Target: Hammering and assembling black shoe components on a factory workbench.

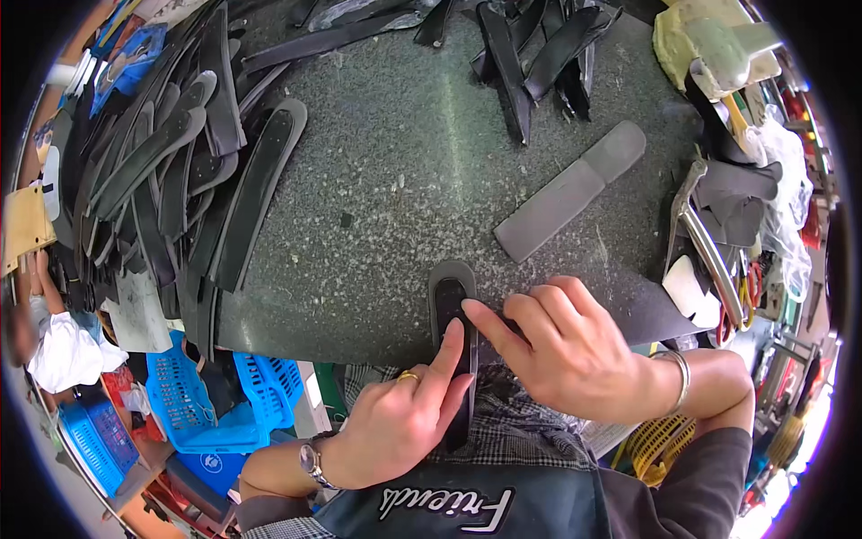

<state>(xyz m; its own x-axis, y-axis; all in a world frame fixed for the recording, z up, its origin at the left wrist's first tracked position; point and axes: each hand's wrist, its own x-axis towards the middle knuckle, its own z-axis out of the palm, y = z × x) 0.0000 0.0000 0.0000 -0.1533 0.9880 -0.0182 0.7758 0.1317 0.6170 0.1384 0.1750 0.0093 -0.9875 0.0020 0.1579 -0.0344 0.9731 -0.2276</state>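
In the head view, a dark strip (446,301) with a rounded end lies over the near edge of the table (386,162). The left hand (400,427), partly curled, lays forefinger and thumb on it; whether it grips, I cannot tell. The right hand (570,364), loosely bent, holds nothing, one fingertip at the strip's edge.

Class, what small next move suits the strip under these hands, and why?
Perhaps press along the black strip with the right grip: one fingertip is by the rounded end, while the left grip lies over the strip, which overhangs the table.
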